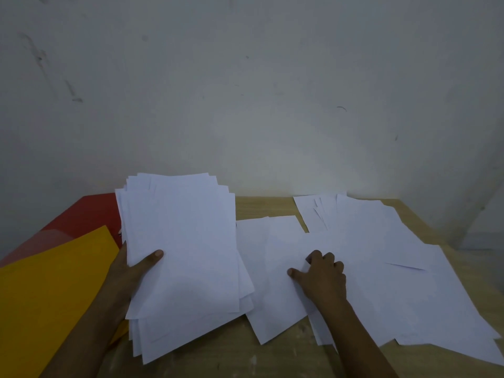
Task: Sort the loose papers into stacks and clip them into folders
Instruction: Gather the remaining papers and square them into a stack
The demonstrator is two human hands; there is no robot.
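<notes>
Grey wall point(245, 91) fills the upper half, scuffed, no writing on it. Below it one wooden table point(267, 205), bare strips at 12 o'clock and along the near edge.

Loose papers point(381, 268): biggest spread, white sheets fanned and overlapping from centre out to 3 o'clock. Can't count them, edges blur together; a good dozen at least. All look blank, no print I can read.

Paper stack point(182, 255): one rough pile, edges staggered, approx. at 9–10 o'clock from centre, lifted at a tilt off the table. Also blank on top.

Folders: 2. Yellow folder point(54, 290) at 8 o'clock, lying partly over the red folder point(87, 214) at 10 o'clock, which pokes out behind the stack. No labels on either.

Hands: 2. My left hand point(131, 268) grips the stack's left edge, thumb on top, other fingers hidden underneath. My right hand point(321, 276) rests on the loose papers near centre, thumb stretched out to the left flat on a sheet, fingers point(328, 259) curled down with tips on the paper; whether they pinch a sheet, can't tell.
</notes>
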